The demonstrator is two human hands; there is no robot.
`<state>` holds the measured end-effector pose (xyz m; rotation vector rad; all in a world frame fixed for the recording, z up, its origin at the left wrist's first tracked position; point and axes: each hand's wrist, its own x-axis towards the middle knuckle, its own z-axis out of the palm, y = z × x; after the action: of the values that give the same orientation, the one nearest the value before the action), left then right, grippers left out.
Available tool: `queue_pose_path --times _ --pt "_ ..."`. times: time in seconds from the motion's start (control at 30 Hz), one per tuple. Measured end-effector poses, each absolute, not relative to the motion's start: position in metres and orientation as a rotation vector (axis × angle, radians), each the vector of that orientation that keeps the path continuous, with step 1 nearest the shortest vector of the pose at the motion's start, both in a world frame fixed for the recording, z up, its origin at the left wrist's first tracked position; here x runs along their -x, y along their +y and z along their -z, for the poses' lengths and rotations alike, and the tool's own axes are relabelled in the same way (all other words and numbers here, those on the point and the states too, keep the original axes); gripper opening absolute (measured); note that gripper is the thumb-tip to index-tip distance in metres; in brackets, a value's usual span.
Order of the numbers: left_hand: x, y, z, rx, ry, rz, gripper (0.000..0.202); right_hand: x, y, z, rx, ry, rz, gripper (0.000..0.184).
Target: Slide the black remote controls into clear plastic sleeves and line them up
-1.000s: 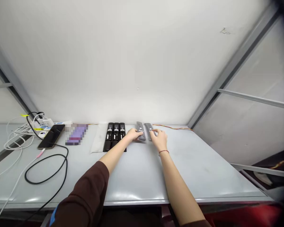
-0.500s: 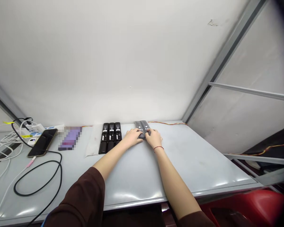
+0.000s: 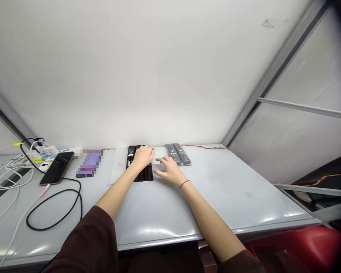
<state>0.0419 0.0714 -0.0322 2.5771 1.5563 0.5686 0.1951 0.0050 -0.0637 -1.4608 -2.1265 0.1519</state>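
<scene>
Head view: the left hand [image 3: 142, 158] is curling its fingers over the black remotes [image 3: 148, 173], grip unclear, while the right hand [image 3: 169, 170] is spreading open fingers just beside them, near the gray remotes [image 3: 178, 153].

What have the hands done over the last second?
The left hand moved left off the two grey remote controls and now lies on the three black remote controls. The right hand let go too and is open, nearer the black ones. The grey remotes stayed pushed together; the phone stayed put.
</scene>
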Motion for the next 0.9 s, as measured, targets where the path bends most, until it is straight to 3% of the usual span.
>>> queue_pose_path --times 0.07,0.13,0.33,0.53,0.77,0.9 --pt "-0.025 0.072 0.028 -2.559 1.657 -0.516 0.036 -0.179 0.002 0.065 1.407 -2.301 -0.232 0.065" --pt "-0.016 0.068 0.027 -2.548 1.732 -0.447 0.036 -0.170 0.001 0.066 1.439 -2.373 -0.246 0.070" --pt "-0.031 0.051 0.033 -2.550 1.869 -0.381 0.044 -0.167 -0.006 0.059 1.485 -2.399 -0.208 0.063" --pt "-0.049 0.052 0.037 -2.483 1.875 -0.172 0.055 -0.172 -0.017 0.053 1.416 -2.439 -0.374 0.063" --pt "-0.060 0.055 0.041 -2.318 1.818 -0.190 0.049 -0.182 -0.016 0.045 1.290 -2.420 -0.549 0.057" --pt "-0.068 0.051 0.044 -2.249 1.750 -0.317 0.041 -0.188 -0.019 0.036 1.204 -2.392 -0.627 0.040"
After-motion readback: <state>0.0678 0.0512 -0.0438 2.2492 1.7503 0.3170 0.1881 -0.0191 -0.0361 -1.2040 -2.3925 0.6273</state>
